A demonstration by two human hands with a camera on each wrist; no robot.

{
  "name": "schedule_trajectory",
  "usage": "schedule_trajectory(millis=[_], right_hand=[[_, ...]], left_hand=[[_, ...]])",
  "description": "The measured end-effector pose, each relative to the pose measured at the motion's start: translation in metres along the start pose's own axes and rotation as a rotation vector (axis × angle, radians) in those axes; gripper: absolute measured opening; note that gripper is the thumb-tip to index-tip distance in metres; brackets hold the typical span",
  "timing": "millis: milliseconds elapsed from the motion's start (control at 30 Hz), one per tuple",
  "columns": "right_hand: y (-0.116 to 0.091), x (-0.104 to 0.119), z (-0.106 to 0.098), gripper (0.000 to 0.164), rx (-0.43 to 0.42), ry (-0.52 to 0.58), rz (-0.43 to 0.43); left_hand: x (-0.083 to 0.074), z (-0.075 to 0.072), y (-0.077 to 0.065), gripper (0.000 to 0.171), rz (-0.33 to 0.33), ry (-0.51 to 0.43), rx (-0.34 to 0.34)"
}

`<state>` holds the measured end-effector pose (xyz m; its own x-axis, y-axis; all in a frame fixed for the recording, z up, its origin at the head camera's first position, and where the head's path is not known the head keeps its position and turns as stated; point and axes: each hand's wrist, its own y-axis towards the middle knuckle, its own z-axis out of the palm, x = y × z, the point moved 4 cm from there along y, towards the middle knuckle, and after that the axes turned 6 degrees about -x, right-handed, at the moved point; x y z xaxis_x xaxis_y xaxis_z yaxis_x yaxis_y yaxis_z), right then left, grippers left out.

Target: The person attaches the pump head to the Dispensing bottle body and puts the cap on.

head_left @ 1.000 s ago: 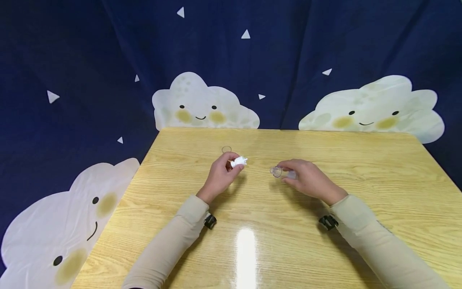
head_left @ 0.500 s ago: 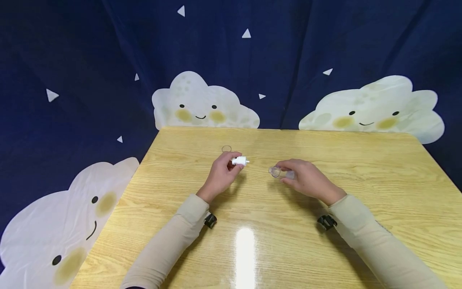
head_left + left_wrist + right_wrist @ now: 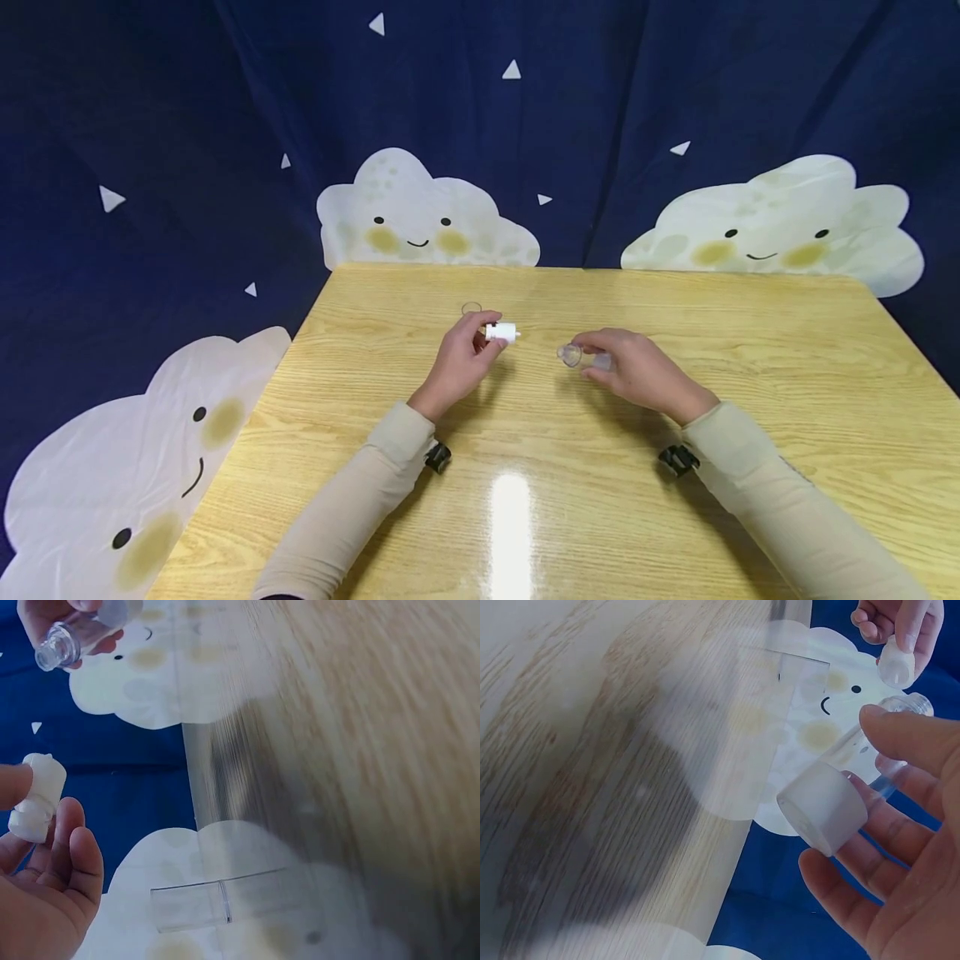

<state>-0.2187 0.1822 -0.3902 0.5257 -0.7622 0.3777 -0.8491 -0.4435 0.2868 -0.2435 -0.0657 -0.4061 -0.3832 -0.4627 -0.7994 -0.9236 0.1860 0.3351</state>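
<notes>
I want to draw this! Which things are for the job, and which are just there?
For the job:
small white cylindrical plastic piece, in left hand
clear bottle with white end, in right hand

Just there:
clear round tube, standing untouched (maybe needed later)
pale wooden table
navy curtain with white clouds

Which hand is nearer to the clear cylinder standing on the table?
Left. The left hand is just on the near side of the clear cylinder, pinching a white nozzle piece; the right hand is farther away, to the right, holding a clear bottle.
</notes>
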Motion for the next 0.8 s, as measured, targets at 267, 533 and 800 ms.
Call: schedule_trajectory(millis=[267,533,800], right_hand=[[0.0010,0.0007,0.0015,0.039,-0.011,-0.003,-0.012],[0.0028,0.0008,0.0000,0.039,-0.016,0.005,-0.013],[0.0033,0.0017,0.0003,0.038,-0.009,0.004,-0.008]], left_hand=[[-0.0016,0.0020,0.0000,0.031,-0.009,-0.014,0.032],[-0.0043,0.0028,-0.0001,0.030,-0.017,-0.010,0.058],[-0.0037,0.0051,-0.0011,0.029,-0.015,-0.012,0.079]])
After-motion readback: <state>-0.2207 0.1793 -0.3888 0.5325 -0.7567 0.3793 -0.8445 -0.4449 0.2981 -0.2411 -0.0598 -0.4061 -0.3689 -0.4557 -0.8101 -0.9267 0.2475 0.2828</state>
